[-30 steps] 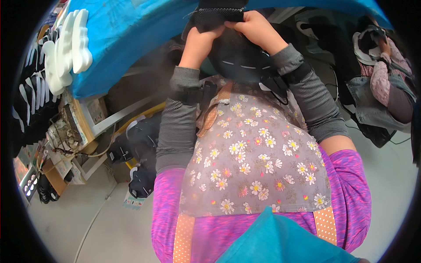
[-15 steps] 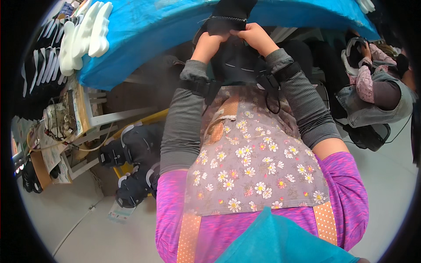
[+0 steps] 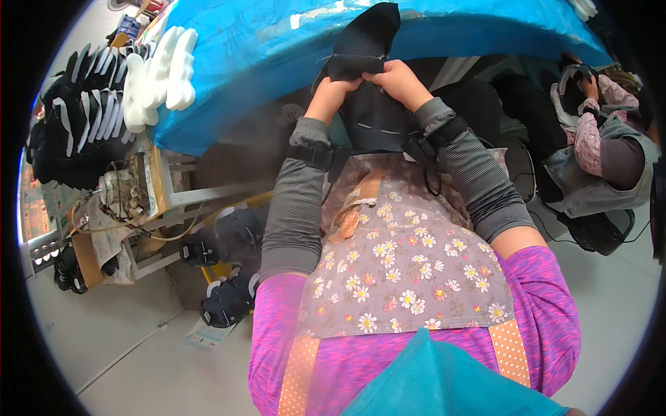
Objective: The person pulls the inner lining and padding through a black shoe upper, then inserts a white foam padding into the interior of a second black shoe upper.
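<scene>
A black fabric shoe upper (image 3: 361, 45) with a pale stitched seam across it is held up in front of me, near the edge of the blue-covered table. My left hand (image 3: 337, 97) grips its lower left edge, fingers closed. At the lower right edge my right hand (image 3: 395, 82) pinches the same piece close to the left one, thumbs almost meeting. The far end of the upper points up over the blue cover. Most fingertips are hidden behind the fabric.
Several white foam-like shapes (image 3: 182, 69) lie on the left end of the blue-covered table (image 3: 243, 66). Black pieces with white parts (image 3: 104, 114) are stacked left of them. Dark shoe-like items (image 3: 229, 298) sit low at left. A co-worker (image 3: 603, 152) handles a piece at right.
My view has shifted a little, so the table and the stacks sit lower and farther right. Both hands keep hold of the upper, and more of its top end shows.
</scene>
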`<state>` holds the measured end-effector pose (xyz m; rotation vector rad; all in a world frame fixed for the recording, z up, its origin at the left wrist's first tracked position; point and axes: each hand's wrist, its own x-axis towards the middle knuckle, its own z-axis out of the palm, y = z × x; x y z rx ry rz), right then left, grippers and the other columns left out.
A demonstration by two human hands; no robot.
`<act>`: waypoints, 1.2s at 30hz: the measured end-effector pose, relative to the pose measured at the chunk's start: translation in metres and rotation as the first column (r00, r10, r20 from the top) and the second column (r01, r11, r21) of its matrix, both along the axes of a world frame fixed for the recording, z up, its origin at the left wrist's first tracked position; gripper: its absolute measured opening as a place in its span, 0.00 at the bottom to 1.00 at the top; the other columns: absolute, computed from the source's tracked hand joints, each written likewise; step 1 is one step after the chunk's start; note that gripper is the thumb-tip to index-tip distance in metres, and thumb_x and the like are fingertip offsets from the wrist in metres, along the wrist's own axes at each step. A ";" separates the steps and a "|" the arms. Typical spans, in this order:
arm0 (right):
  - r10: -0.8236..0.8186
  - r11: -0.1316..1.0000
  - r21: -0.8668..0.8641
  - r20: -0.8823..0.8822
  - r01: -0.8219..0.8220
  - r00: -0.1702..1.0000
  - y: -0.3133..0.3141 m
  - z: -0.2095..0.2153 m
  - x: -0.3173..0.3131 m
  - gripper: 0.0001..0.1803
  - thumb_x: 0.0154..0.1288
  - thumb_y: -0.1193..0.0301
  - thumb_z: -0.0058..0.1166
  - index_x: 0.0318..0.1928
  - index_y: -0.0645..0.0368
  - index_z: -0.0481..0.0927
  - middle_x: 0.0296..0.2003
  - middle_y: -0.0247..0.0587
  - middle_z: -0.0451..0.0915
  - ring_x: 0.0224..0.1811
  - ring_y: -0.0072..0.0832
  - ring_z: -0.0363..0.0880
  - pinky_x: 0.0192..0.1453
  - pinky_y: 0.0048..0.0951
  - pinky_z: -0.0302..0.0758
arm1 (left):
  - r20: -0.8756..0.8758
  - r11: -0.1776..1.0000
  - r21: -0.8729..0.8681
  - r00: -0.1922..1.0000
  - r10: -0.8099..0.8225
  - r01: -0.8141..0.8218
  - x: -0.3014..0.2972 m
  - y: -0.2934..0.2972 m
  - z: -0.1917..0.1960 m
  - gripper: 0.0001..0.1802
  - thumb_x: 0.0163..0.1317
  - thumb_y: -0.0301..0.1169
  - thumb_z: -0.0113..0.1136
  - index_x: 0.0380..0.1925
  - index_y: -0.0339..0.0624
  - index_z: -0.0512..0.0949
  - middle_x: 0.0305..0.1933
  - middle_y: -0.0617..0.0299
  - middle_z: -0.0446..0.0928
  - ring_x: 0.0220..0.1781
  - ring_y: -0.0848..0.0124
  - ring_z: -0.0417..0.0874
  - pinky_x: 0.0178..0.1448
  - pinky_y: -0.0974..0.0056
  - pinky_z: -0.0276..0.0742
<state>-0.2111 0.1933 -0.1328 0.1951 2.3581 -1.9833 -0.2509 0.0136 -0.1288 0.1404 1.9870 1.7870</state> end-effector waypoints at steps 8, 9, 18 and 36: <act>-0.014 0.990 0.138 -0.132 0.032 0.991 -0.022 0.003 -0.005 0.18 0.62 0.60 0.64 0.38 0.66 0.86 0.31 0.57 0.84 0.35 0.49 0.84 0.40 0.41 0.77 | 0.120 0.998 0.060 0.992 -0.036 0.029 -0.010 -0.021 0.008 0.19 0.58 0.31 0.67 0.50 0.38 0.82 0.47 0.61 0.83 0.48 0.70 0.82 0.54 0.64 0.75; -0.033 0.990 0.131 -0.134 0.050 0.990 -0.020 -0.002 -0.006 0.18 0.62 0.60 0.64 0.38 0.66 0.86 0.31 0.57 0.84 0.35 0.49 0.84 0.40 0.41 0.77 | 0.144 0.998 0.059 0.989 -0.036 0.027 -0.009 -0.014 0.016 0.18 0.57 0.31 0.67 0.48 0.38 0.83 0.46 0.61 0.83 0.48 0.70 0.81 0.55 0.64 0.73; -0.074 0.981 0.159 -0.198 0.107 0.977 -0.028 -0.013 -0.005 0.17 0.61 0.60 0.62 0.37 0.63 0.86 0.33 0.58 0.83 0.38 0.54 0.82 0.43 0.45 0.77 | 0.038 0.999 0.026 0.998 -0.040 0.039 -0.005 -0.022 0.009 0.23 0.61 0.31 0.66 0.57 0.39 0.78 0.53 0.63 0.80 0.54 0.71 0.79 0.60 0.66 0.71; -0.028 0.961 0.262 -0.219 0.087 0.975 -0.027 0.043 0.040 0.14 0.62 0.63 0.62 0.35 0.64 0.85 0.26 0.58 0.79 0.29 0.55 0.79 0.32 0.43 0.73 | -0.004 0.985 0.161 0.998 -0.066 0.066 0.025 -0.026 0.028 0.18 0.61 0.23 0.65 0.52 0.35 0.80 0.49 0.63 0.83 0.49 0.73 0.81 0.56 0.67 0.75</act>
